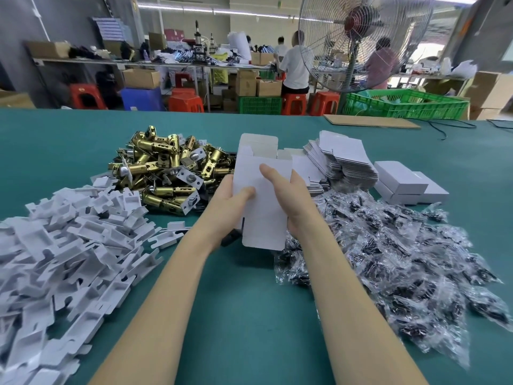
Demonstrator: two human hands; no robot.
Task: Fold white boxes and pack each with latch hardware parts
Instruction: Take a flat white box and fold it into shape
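**White carton in your two hands, above the green table**

White card, one box (261, 190), part-erected: you hold it upright over the table (249, 315), its far end open with the tuck flap standing up, its near flap hanging down unfolded.

- Left hand (230, 202): grip on the box's left edge, thumb lying across the front panel, fingers hidden behind.
- Right hand (288, 195): grip on the right edge, thumb stretched across the front panel, fingers wrapped behind.
- Left of and beyond your grip: heap of brass latch bolts (166, 168), lying on the table.
- Further left, nearer you: pile of white card inserts (69, 234).
- Right of your grip, beyond it: stack of flat box blanks (344, 159).
- Right of that stack: closed white boxes (402, 184), stacked together.
- Right of your grip, nearer you: spread of clear bags holding small dark parts (402, 254).
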